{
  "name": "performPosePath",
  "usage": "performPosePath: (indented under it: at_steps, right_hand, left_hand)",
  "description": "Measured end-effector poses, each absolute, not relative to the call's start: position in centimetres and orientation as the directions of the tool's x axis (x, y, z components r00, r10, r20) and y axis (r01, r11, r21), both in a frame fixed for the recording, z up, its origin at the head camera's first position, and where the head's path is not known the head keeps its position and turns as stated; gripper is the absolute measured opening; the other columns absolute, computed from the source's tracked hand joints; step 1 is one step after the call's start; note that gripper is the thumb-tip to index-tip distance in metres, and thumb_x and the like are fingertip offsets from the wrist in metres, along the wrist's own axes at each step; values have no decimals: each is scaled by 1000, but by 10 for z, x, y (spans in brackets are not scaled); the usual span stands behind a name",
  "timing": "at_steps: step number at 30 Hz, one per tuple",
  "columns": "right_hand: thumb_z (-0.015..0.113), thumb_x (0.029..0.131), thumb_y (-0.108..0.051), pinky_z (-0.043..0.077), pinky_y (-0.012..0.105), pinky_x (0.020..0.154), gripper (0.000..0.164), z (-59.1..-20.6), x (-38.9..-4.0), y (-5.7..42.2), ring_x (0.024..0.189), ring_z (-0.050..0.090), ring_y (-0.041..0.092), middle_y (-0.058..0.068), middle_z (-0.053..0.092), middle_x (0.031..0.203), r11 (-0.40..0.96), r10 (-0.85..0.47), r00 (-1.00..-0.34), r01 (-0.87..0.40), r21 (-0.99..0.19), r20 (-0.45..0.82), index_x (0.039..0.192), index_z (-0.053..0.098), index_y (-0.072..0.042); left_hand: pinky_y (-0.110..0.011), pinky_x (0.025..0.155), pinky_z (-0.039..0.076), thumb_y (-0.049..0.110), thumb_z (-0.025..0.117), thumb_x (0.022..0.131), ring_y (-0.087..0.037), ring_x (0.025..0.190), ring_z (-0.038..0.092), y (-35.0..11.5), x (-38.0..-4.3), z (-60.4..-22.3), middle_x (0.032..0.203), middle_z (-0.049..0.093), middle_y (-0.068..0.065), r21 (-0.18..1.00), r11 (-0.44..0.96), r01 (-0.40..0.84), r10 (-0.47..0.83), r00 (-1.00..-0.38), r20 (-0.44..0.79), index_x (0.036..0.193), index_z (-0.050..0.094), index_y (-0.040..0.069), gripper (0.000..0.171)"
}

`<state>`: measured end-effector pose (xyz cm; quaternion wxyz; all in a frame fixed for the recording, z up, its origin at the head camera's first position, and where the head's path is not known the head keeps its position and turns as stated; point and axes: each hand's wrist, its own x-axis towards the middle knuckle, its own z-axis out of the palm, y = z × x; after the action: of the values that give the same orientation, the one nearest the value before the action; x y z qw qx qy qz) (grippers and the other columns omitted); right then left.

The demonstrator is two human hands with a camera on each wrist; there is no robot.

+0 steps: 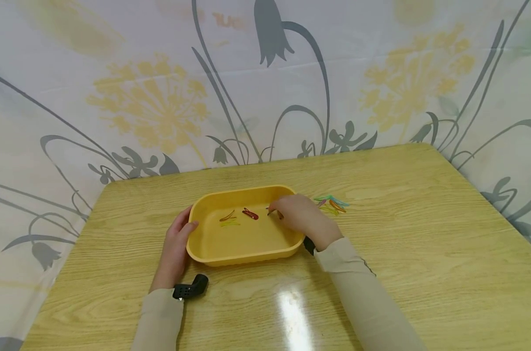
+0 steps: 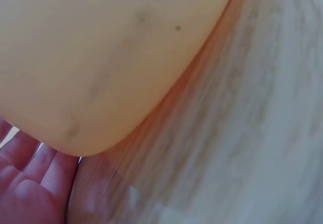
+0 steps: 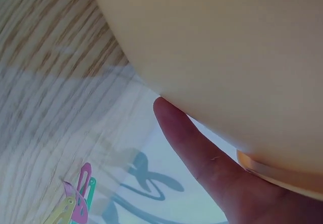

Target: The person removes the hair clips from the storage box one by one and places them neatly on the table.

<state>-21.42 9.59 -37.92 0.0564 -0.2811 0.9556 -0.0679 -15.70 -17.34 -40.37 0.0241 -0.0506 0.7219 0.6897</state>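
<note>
The tray [image 1: 247, 260] is plain yellow, shallow and open, a rounded rectangle with a smooth rim. Inside it lie a glossy red clip [image 1: 253, 215], an orange-brown clip [image 1: 227, 217] and thin yellow clips [image 1: 230, 224]. The left hand [image 1: 178, 237] grasps the tray's left end, thumb over the rim. The right hand [image 1: 298, 214] reaches over the tray's right end, fingers bent down, pinching a dark clip [image 1: 268, 212] mostly hidden by them.

The tray sits on the table, its long axis running left to right, the right end slightly farther from the person. Within the tray, the red clip slants from far left to near right; the orange-brown one leans the other way, and the yellow ones lie roughly along the tray's length. Just right of the tray is a loose pile of colourful clips [image 1: 337, 205].

Under the tray, the table [image 1: 423, 219] has pale wood grain, with a bright reflection on the tray's near side; beyond it rises a whitish backdrop [image 1: 230, 87] with grey drooping flowers and yellow blooms
</note>
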Motion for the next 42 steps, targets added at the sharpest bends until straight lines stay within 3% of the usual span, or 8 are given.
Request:
performPosePath:
  at_steps: [11, 17, 24, 27, 36, 42]
  right_hand:
    - [54, 89, -17, 47, 32, 64, 22, -379, -212, 94, 80, 55, 16, -3, 60, 98, 840, -542, -837, -540, -45, -73, 108, 63, -21]
    - [51, 89, -6, 46, 32, 73, 29, -376, -212, 97, 86, 55, 16, -2, 61, 107, 839, -540, -837, -525, -142, -94, 111, 63, -21]
    - [53, 87, -5, 34, 27, 60, 31, -376, -218, 100, 67, 44, 14, -4, 54, 76, 804, -577, -809, -537, -256, -116, 111, 63, -21]
    - [53, 87, -7, 35, 27, 60, 30, -376, -220, 101, 67, 44, 13, -5, 51, 74, 791, -588, -800, -537, -295, -120, 110, 64, -21]
    - [48, 87, -8, 37, 27, 64, 27, -375, -224, 110, 71, 46, 13, -6, 54, 82, 747, -598, -793, -500, -438, -115, 105, 64, -21]
    - [50, 86, -10, 40, 27, 63, 23, -373, -227, 116, 69, 48, 13, -6, 59, 88, 708, -614, -789, -533, -463, -31, 101, 65, -19]
  left_hand:
    - [-31, 96, 35, 14, 39, 95, -21, 122, 36, -175, -157, -403, 140, 31, -2, 992, 46, -114, -33, -993, -113, 139, 31, 12, 45]
    - [-29, 95, 36, 15, 39, 94, -21, 122, 36, -173, -157, -403, 140, 31, -2, 993, 44, -113, -30, -993, -112, 139, 31, 12, 45]
    - [-30, 96, 36, 14, 39, 94, -21, 122, 36, -173, -157, -402, 140, 31, -3, 992, 52, -114, -42, -993, -112, 139, 31, 11, 45]
    - [-29, 96, 36, 14, 39, 94, -21, 122, 36, -173, -157, -402, 140, 31, -3, 992, 46, -118, -44, -992, -116, 139, 32, 11, 45]
    - [-28, 94, 37, 16, 41, 94, -19, 120, 38, -178, -161, -412, 138, 33, -1, 994, 46, -101, -38, -994, -99, 138, 34, 14, 44]
    - [-23, 90, 40, 19, 42, 94, -17, 119, 39, -182, -165, -422, 138, 34, 0, 995, 45, -87, -41, -996, -85, 137, 35, 16, 44]
